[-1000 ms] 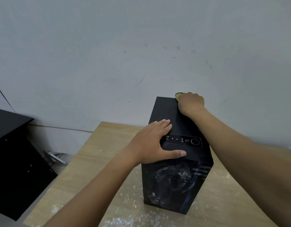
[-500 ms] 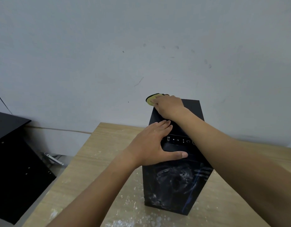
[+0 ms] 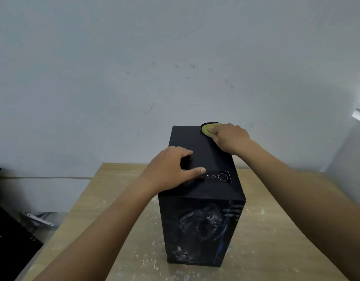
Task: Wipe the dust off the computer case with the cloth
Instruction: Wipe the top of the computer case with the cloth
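A black computer case (image 3: 199,226) stands upright on a wooden table (image 3: 276,230), its front panel smeared with pale dust. My left hand (image 3: 171,171) rests on the case's top near the button panel (image 3: 217,177), fingers curled over the left edge and thumb stretched across the top. My right hand (image 3: 228,137) presses a yellow cloth (image 3: 207,128) with a dark edge onto the far right corner of the top. Most of the cloth is hidden under my fingers.
A grey-white wall (image 3: 134,67) rises just behind the case. A black object (image 3: 11,236) stands on the floor at the left, with a small metal bracket (image 3: 39,219) beside it. White specks are scattered over the tabletop in front of the case.
My right hand slid the cloth from the far left corner of the top back to the far right corner. My left hand's fingers have curled over the left edge.
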